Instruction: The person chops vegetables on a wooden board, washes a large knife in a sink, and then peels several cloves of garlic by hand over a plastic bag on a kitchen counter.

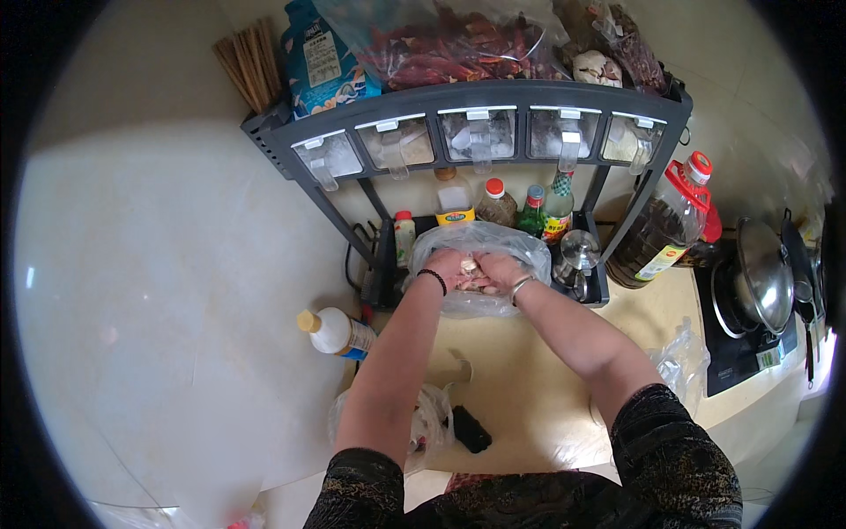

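Observation:
Both my hands are inside the opening of a clear plastic bag (522,244) at the foot of the seasoning rack. My left hand (447,264), a dark beaded bracelet at its wrist, meets my right hand (500,269), which has a metal bangle. Between their fingers is a pale piece that looks like garlic (468,265), and both hands appear to hold it. Below it, more pale, pinkish pieces resembling garlic cloves (477,285) lie in the bag. The fingertips are partly hidden.
Behind the bag stands a dark seasoning rack (486,94) with several bottles below. A white bottle (334,332) is at left, a large oil jug (657,228) at right. Near me lie a plastic bag (433,413) and a black object (470,430). A wok (763,274) sits far right.

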Available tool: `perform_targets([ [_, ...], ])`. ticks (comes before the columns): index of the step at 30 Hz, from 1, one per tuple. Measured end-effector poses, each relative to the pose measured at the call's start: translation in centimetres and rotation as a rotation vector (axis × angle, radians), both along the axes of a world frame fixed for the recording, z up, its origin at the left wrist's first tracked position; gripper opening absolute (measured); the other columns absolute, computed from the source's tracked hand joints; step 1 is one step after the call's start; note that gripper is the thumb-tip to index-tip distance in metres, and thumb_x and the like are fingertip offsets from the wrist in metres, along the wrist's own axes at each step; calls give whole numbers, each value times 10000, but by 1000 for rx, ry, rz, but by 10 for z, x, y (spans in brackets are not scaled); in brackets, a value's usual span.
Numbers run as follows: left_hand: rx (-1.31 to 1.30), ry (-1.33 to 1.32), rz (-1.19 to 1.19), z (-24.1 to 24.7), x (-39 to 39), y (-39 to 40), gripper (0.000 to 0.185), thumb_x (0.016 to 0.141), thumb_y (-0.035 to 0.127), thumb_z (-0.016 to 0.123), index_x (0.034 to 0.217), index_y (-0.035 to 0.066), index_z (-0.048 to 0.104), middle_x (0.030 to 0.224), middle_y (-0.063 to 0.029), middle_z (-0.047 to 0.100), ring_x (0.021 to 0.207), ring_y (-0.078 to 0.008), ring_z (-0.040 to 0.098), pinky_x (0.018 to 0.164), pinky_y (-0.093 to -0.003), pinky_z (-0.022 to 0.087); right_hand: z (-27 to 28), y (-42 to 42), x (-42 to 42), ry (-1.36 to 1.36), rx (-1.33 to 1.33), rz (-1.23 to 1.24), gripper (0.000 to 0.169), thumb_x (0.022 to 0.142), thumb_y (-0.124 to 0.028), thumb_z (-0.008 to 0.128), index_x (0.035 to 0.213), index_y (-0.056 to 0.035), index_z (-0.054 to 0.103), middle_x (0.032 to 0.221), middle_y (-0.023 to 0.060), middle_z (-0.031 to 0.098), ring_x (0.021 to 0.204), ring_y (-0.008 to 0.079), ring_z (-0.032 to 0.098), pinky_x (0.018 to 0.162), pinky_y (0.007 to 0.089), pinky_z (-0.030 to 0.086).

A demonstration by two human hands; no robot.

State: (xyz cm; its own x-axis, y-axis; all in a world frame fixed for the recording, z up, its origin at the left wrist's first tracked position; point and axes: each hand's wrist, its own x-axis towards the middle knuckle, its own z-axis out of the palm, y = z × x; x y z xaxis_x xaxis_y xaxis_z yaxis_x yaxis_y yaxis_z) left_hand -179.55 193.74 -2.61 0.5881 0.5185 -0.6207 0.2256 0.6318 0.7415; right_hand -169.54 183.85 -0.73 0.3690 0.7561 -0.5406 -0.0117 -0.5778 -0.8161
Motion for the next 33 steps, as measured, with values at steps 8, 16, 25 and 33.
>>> perform_targets([
  [8, 117, 47, 16, 22, 20, -25, 209, 840, 162, 526, 982, 29, 604, 917, -99, 615, 759, -215, 599, 646, -360, 510, -47, 21, -3, 756, 192, -424, 376, 922, -437, 446, 1031, -94, 553, 923, 92, 609, 768, 219, 602, 534, 413, 512],
  [16, 718, 190, -331, 8, 7, -4, 347, 764, 24, 607, 1110, 4, 580, 988, -98, 634, 843, -149, 592, 714, -281, 498, -62, 8, 7, 1135, 397, -333, 331, 928, -410, 453, 959, -107, 582, 790, 43, 642, 624, 182, 620, 542, 331, 548],
  [25, 530, 43, -169, 31, -8, -6, 145, 854, 135, 536, 930, 30, 602, 878, -38, 620, 734, -125, 565, 619, -264, 461, -65, -1, -4, 1239, 435, -451, 279, 904, -290, 513, 1047, -62, 587, 863, 84, 633, 687, 205, 614, 516, 281, 500],
  [33, 534, 137, -354, 57, -10, -8, 163, 883, 140, 519, 968, 37, 612, 822, -25, 594, 673, -104, 546, 557, -245, 443, -29, -17, -7, 1165, 458, -379, 124, 853, -142, 595, 950, -65, 590, 827, 88, 616, 641, 181, 588, 401, 188, 415],
])
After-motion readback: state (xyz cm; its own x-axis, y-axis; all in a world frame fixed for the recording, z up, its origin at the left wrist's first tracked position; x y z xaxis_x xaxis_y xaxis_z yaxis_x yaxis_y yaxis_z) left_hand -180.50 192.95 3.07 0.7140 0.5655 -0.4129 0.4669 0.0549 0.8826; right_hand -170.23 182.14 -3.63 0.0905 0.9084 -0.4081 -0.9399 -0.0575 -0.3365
